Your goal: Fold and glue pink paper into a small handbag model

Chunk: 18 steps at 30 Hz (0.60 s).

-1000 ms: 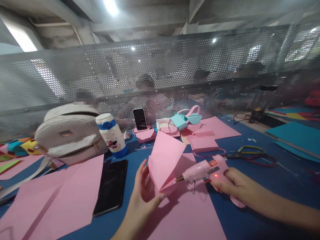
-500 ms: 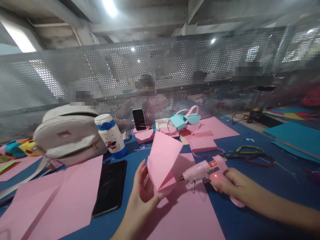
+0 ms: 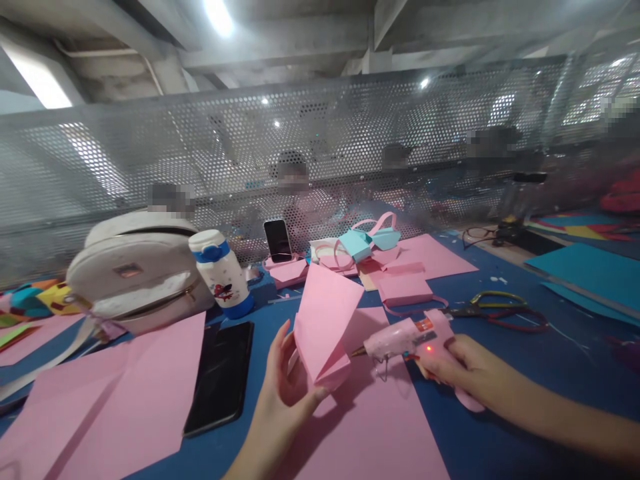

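My left hand (image 3: 293,387) is closed around the lower part of a folded pink paper box (image 3: 325,320), thumb in front and fingers at its left side. A tall flap of the box stands up. My right hand (image 3: 463,370) grips a pink hot glue gun (image 3: 400,339) with a small red light lit on its body. The gun's metal nozzle points left, close to the right edge of the box; whether it touches is hard to tell. Below both lies a large pink paper sheet (image 3: 370,427) on the blue table (image 3: 480,440).
A black phone (image 3: 220,380) and pink sheets (image 3: 120,400) lie to the left. Behind stand a white backpack (image 3: 135,267) and a bottle (image 3: 225,280). Finished-looking pink paper bags (image 3: 406,287) and scissors (image 3: 510,312) are at right. People sit beyond a perforated metal screen (image 3: 345,133).
The glue gun's nozzle has shifted very slightly at the box's edge. The left hand and the box stay almost in place.
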{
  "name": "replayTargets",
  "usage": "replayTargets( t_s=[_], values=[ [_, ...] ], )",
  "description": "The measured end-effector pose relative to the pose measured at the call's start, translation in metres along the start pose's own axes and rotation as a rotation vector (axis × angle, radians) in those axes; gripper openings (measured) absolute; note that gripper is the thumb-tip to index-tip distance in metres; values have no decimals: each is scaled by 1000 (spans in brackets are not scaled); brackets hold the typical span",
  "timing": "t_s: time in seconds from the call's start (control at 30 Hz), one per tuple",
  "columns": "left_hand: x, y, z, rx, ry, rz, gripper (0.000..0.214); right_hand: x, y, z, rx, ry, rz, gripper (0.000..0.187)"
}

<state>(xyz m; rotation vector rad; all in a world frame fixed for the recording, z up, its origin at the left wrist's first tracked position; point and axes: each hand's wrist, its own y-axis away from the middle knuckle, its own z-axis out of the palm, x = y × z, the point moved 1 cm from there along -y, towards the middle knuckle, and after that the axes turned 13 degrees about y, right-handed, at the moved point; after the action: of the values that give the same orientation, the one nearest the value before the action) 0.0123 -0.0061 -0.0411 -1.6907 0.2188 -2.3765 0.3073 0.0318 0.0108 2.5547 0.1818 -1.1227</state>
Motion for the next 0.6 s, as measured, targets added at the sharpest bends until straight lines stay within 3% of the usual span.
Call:
replayTargets(
  t_s=[0.13,0.3,0.43,0.6],
  values=[
    [3,0,2,12,-9,-1,93,7,-1,-1,21,29,-5,53],
    [2,1,0,11,-37,-11,94,4,0,3,-46,-20,-82,56],
    [-1,0,-3,-4,-33,0,96,-6,-2,-2,39,-65,-85,64],
    [-1,-1,-3,28,-47,-16,101,-3,-10,-31,170,12,-163,58]
  ],
)
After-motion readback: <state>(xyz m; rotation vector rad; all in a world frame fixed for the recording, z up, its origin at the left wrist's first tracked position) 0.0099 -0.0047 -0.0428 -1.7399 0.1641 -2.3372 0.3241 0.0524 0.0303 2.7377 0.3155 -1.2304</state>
